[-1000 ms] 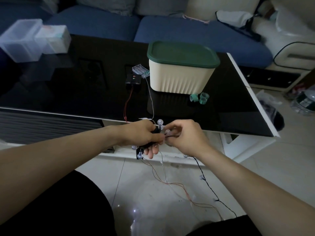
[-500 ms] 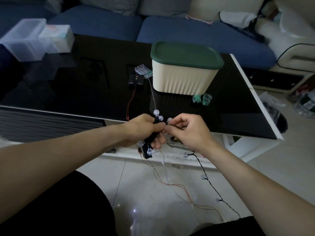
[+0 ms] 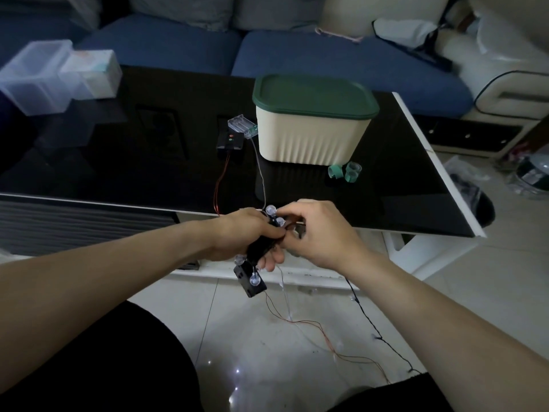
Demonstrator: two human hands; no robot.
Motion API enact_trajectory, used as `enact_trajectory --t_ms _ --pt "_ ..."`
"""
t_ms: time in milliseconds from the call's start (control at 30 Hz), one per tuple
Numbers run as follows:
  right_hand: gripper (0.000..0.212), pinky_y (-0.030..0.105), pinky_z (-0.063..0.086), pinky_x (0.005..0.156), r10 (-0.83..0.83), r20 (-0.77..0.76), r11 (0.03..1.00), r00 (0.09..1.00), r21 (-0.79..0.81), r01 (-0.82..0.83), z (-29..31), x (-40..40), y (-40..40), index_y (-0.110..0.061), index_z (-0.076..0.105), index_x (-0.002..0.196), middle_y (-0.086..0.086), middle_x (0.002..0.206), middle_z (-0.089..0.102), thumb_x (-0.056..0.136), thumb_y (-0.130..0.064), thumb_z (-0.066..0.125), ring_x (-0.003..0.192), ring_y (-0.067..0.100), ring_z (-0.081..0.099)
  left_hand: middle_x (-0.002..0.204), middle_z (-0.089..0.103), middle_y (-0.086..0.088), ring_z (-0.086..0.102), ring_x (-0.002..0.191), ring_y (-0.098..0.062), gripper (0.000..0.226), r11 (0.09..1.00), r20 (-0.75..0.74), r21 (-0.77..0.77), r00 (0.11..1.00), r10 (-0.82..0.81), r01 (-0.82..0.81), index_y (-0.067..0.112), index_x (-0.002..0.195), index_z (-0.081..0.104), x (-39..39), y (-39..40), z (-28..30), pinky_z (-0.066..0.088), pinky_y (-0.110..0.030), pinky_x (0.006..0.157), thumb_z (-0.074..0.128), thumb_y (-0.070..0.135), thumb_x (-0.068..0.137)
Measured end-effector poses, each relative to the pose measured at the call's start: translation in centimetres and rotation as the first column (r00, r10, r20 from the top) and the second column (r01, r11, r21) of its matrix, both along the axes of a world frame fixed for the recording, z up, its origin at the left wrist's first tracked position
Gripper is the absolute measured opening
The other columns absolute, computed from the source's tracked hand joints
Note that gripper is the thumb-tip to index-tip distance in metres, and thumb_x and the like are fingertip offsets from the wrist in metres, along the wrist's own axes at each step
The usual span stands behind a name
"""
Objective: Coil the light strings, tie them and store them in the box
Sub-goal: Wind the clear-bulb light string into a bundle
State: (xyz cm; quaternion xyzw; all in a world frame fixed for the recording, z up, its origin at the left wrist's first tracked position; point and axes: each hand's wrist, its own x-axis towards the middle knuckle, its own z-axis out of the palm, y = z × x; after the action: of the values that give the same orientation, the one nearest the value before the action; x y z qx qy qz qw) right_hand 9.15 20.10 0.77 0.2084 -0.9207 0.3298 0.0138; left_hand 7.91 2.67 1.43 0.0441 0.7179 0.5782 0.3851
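Hands at frame centre: left hand [image 3: 248, 237] gripped the coiled light string [image 3: 261, 248], right hand [image 3: 319, 233] pinched its wire; the trailing floor wire [image 3: 371, 325] risked snagging and loosening the coil.

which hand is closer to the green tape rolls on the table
Right. The right hand sits just below and slightly left of the green tape rolls; the left hand, gripping the coiled light string, is farther left.
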Motion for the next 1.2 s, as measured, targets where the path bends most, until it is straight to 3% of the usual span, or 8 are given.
enact_trajectory --t_ms 267,467,633,800,867,1000,1067,1200 --pt "0.009 0.035 0.051 0.063 -0.048 -0.143 0.998 0.989 -0.047 0.042 -0.3 -0.1 -0.1 -0.02 0.069 0.086 -0.01 0.085 0.062 0.081 -0.014 0.073 0.066 -0.001 0.052 0.089 0.07 -0.025 0.071 0.078 -0.033 0.026 0.993 0.158 0.096 0.986 0.055 -0.071 -0.001 0.093 0.057 -0.2 -0.7 0.7 0.056 -0.032 0.067 0.042 0.016 0.104" --pt "0.012 0.016 0.046 0.06 -0.095 0.004 0.986 0.995 -0.14 0.094 0.0 0.1 -0.2 -0.017 0.072 0.084 -0.007 0.077 0.065 0.09 -0.027 0.073 0.068 0.004 0.06 0.062 0.057 -0.007 0.059 0.051 -0.02 0.029 0.944 0.139 0.127 0.948 0.286 -0.304 0.012 0.073 0.048 -0.7 -0.6 1.1 0.047 -0.025 0.052 0.043 0.02 0.1" --pt "0.028 0.052 0.054 0.075 -0.03 0.366 0.991 0.93 -0.111 0.076 0.0 0.8 0.4 -0.018 0.07 0.086 0.0 0.075 0.072 0.103 -0.028 0.051 0.079 0.036 0.068 0.061 0.057 -0.004 0.06 0.053 -0.017 0.028 0.774 0.221 0.333 0.843 0.491 -0.538 0.012 0.074 0.049 -1.5 -1.2 1.9 0.048 -0.022 0.053 0.042 0.017 0.101" --pt "0.027 0.057 0.054 0.078 -0.047 0.461 0.991 0.886 -0.087 0.098 -0.4 0.7 0.7 -0.024 0.068 0.086 0.005 0.082 0.07 0.104 -0.025 0.049 0.072 0.029 0.061 0.063 0.062 -0.006 0.069 0.064 -0.022 0.027 0.607 0.326 0.429 0.741 0.587 -0.669 0.01 0.082 0.045 -1.9 -1.4 1.8 0.051 -0.022 0.052 0.035 0.019 0.105" --pt "0.027 0.054 0.058 0.076 -0.09 0.423 0.988 0.902 -0.077 0.134 -0.5 0.5 0.5 -0.029 0.067 0.085 0.017 0.101 0.063 0.104 -0.028 0.048 0.074 0.033 0.063 0.066 0.065 -0.008 0.071 0.067 -0.024 0.026 0.564 0.348 0.453 0.72 0.601 -0.69 0.01 0.085 0.045 -2.0 -1.4 1.7 0.052 -0.024 0.054 0.034 0.019 0.106" --pt "0.018 0.034 0.063 0.067 -0.149 0.441 0.969 0.885 -0.113 0.219 -0.6 0.1 0.3 -0.024 0.064 0.111 0.006 0.12 0.051 0.103 -0.033 0.051 0.069 0.014 0.065 0.075 0.07 -0.011 0.074 0.073 -0.024 0.019 0.455 0.312 0.455 0.616 0.723 -0.765 0.008 0.1 0.048 -2.4 -1.0 2.2 0.057 -0.024 0.059 0.033 0.016 0.107" --pt "0.024 0.037 0.063 0.071 -0.186 0.467 0.971 0.864 -0.05 0.236 -0.6 0.1 0.7 -0.021 0.057 0.121 0.004 0.108 0.064 0.103 -0.035 0.052 0.072 0.014 0.069 0.082 0.071 -0.012 0.075 0.071 -0.023 0.021 0.387 0.293 0.451 0.543 0.787 -0.804 0.007 0.104 0.049 -2.8 -1.1 2.4 0.058 -0.023 0.059 0.031 0.017 0.108" --pt "0.023 0.02 0.05 0.056 -0.129 0.444 0.992 0.887 0.052 0.119 -0.1 0.5 1.2 -0.021 0.068 0.091 -0.001 0.079 0.073 0.103 -0.029 0.05 0.062 0.008 0.067 0.094 0.068 -0.012 0.073 0.072 -0.019 0.028 0.345 0.271 0.454 0.496 0.825 -0.822 0.002 0.102 0.051 -3.2 -1.5 2.5 0.057 -0.021 0.06 0.03 0.02 0.109"
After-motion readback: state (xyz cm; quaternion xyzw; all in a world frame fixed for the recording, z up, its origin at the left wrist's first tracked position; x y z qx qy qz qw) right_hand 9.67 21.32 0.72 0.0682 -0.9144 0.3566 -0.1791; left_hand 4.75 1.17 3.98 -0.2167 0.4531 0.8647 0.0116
